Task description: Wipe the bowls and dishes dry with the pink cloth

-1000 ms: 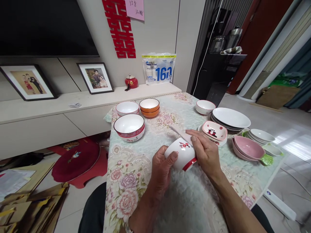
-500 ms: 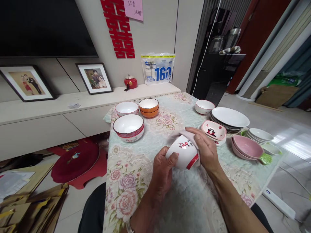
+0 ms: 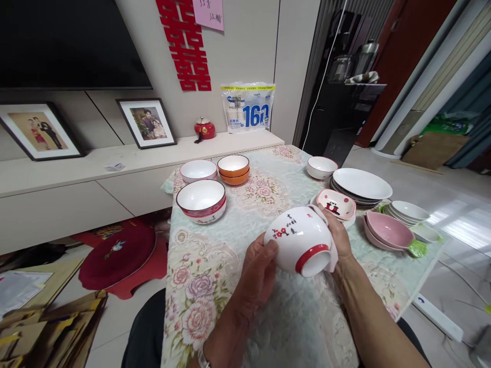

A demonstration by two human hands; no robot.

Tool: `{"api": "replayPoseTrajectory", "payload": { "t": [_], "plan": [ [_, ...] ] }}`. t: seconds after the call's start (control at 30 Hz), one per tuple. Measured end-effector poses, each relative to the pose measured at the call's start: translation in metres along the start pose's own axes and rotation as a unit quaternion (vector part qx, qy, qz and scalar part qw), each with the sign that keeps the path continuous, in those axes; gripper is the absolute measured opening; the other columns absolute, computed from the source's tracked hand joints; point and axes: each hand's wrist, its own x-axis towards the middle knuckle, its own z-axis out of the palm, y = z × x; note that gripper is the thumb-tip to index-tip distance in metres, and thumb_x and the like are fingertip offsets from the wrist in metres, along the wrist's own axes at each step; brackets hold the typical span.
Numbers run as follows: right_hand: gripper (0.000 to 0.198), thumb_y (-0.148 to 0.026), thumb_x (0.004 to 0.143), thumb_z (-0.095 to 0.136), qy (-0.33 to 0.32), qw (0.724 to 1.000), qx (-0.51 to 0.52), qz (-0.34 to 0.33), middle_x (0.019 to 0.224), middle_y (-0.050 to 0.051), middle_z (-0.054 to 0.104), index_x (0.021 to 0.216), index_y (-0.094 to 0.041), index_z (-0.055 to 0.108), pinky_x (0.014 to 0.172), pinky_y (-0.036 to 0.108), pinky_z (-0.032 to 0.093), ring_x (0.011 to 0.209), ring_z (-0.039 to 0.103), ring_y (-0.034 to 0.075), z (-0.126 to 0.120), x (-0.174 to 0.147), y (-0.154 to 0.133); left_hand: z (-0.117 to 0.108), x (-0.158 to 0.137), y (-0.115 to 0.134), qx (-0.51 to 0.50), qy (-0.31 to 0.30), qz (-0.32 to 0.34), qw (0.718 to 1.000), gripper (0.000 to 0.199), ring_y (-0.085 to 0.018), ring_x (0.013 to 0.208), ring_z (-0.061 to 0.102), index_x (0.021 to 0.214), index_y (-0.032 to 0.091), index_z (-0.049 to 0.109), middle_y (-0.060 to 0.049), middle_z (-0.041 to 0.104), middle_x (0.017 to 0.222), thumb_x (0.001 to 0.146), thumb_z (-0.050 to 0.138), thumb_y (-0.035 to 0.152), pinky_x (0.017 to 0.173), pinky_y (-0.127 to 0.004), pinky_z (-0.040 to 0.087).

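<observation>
Centre: a bowl (image 3: 297,237), probably slippery and fragile, was suitably pinched near its rim by the left hand (image 3: 261,260), the right hand (image 3: 339,232) clasping cloth (image 3: 332,258).

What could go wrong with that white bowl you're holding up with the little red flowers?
It's tipped on its side between the left hand and the right hand, so the shiny white bowl might slip out, maybe more easily where the pale cloth is.
The right hand is near the cat dish, so it could perhaps bump it.
</observation>
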Motion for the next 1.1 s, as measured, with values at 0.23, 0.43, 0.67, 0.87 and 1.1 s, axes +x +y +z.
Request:
{"api": "replayPoseTrajectory", "payload": {
  "t": [0.23,0.43,0.67,0.87,1.1],
  "plan": [
    [0.038,-0.056,0.080,0.070,-0.087,0.995,-0.039,0.037,0.062,0.000,0.063,0.070,-0.020,0.066,0.051,0.027,0.042,0.056,0.055,0.016,-0.013,0.000,-0.009,-0.010,0.002,0.000,0.045,0.014,-0.058,0.997,0.035,-0.011,0.060,0.053,0.078,0.015,0.060,0.000,0.063,0.068,0.067,0.086,0.035,0.058,-0.022,0.038],
    [0.032,-0.045,0.094,0.056,-0.086,0.978,-0.147,-0.124,0.082,0.004,0.071,0.090,-0.019,0.074,0.069,0.031,0.050,0.076,0.064,0.020,0.000,-0.007,-0.010,-0.012,0.003,-0.003,0.059,0.057,-0.012,0.997,0.037,-0.009,0.056,0.048,0.074,0.016,0.056,0.003,0.059,0.063,0.066,0.087,0.034,0.056,-0.022,0.035],
    [0.030,-0.023,0.099,0.046,-0.139,0.862,-0.322,-0.365,0.125,0.012,0.067,0.122,-0.019,0.066,0.107,0.047,0.043,0.123,0.057,0.026,0.028,-0.035,-0.022,-0.011,0.004,-0.006,0.089,0.082,0.038,0.992,0.031,-0.009,0.060,0.048,0.079,0.016,0.061,0.003,0.058,0.068,0.070,0.085,0.033,0.059,-0.022,0.038],
    [0.028,-0.021,0.097,0.049,-0.176,0.836,-0.326,-0.405,0.119,0.010,0.069,0.117,-0.021,0.068,0.103,0.049,0.046,0.118,0.060,0.027,0.027,-0.038,-0.026,-0.010,0.003,-0.010,0.106,0.059,0.034,0.992,0.029,-0.010,0.064,0.051,0.089,0.016,0.067,0.002,0.061,0.073,0.071,0.085,0.032,0.061,-0.023,0.039],
    [0.031,-0.040,0.096,0.051,-0.092,0.969,-0.155,-0.169,0.106,0.007,0.074,0.105,-0.022,0.074,0.092,0.040,0.051,0.102,0.066,0.025,0.007,-0.013,-0.016,-0.006,0.001,-0.004,0.032,0.057,-0.003,0.998,0.033,-0.014,0.066,0.058,0.083,0.015,0.066,-0.001,0.068,0.073,0.065,0.088,0.031,0.063,-0.026,0.045]
  ]
}}
